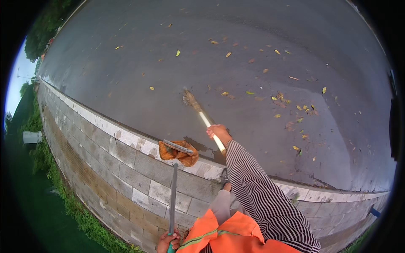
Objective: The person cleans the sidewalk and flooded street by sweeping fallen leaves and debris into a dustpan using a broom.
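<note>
My right hand (pixel 218 132) grips the pale handle of a short broom (pixel 206 119). The broom slants away from me over the wet road, and its brown bristle head (pixel 190 98) is at the road surface. At the bottom of the view, my left hand (pixel 169 242) is closed around the green grip of a long grey metal pole (pixel 172 199). Just past the pole's far end, an orange-brown dustpan (pixel 179 154) with a grey bar across it rests over the pale curb. Whether the pole joins the pan is hard to see.
Yellow and brown leaves (pixel 304 109) lie scattered on the wet road (pixel 133 69), thicker to the right. A stone curb (pixel 110 126) separates road from paved sidewalk (pixel 123 172). My shoe (pixel 225 177) is by the curb. Green plants (pixel 82 218) and a white box (pixel 32 137) line the left.
</note>
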Motion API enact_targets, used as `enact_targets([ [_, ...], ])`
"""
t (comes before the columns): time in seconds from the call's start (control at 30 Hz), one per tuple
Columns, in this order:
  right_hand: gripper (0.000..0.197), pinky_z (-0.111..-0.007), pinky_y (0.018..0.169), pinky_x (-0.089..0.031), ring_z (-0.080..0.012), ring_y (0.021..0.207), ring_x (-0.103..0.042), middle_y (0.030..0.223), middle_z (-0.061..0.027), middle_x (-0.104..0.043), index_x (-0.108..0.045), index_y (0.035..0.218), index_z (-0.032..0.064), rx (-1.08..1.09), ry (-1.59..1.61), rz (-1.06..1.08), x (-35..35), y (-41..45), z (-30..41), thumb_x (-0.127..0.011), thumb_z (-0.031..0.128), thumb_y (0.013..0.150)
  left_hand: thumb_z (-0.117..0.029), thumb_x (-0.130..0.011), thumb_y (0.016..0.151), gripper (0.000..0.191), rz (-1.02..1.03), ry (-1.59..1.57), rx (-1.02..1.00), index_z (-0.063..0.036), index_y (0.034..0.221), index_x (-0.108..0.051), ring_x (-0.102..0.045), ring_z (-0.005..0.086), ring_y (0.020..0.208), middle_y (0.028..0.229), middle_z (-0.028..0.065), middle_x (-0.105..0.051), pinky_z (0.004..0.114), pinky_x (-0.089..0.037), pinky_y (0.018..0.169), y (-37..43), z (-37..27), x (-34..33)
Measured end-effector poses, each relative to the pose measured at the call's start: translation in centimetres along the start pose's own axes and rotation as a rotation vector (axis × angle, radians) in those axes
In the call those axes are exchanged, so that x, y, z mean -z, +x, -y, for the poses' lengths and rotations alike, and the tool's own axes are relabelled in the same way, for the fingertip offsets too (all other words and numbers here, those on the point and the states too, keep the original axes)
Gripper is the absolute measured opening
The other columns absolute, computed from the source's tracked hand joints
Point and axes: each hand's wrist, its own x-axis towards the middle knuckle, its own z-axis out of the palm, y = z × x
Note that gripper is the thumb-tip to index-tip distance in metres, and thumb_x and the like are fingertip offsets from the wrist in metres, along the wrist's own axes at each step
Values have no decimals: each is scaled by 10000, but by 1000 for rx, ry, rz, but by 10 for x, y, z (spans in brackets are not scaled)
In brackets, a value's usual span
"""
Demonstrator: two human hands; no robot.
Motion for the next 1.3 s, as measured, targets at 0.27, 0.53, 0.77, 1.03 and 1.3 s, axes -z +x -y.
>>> enact_targets([
  [0.27,48,-187,345,-341,-68,439,-400,629,-64,-493,-476,855,-1,201,100,-377,234,-123,68,-512,23,834,-13,-522,823,159,67,81,-9,46,970,-512,-397,77,503,774,110,-496,199,-327,387,12,-12,3],
  [0.53,85,-181,386,-347,-61,485,-401,670,-38,-472,-475,919,-5,354,233,-440,316,-240,50,-491,49,856,1,-548,790,138,139,238,-10,16,924,-523,-410,86,483,764,122,-531,209,-333,388,23,5,-24],
  [0.77,281,-192,365,-334,-82,475,-434,699,-124,-534,-465,1067,-63,80,433,-1,271,-223,5,-559,-31,804,-1,-557,782,146,135,378,9,23,920,-516,-407,89,479,746,116,-525,213,-330,383,21,32,-75],
  [1.03,156,-214,329,-370,-103,427,-470,623,-152,-550,-478,889,-86,120,233,-114,277,-153,23,-578,-34,782,-22,-492,827,188,163,278,38,89,979,-489,-396,72,505,770,116,-500,181,-341,377,-13,86,-111],
  [1.3,155,-228,347,-363,-124,435,-457,625,-132,-541,-462,890,-42,307,520,-392,505,-267,85,-574,8,795,-11,-502,824,158,250,265,106,50,969,-503,-406,73,517,785,107,-510,184,-329,391,-17,139,-162],
])
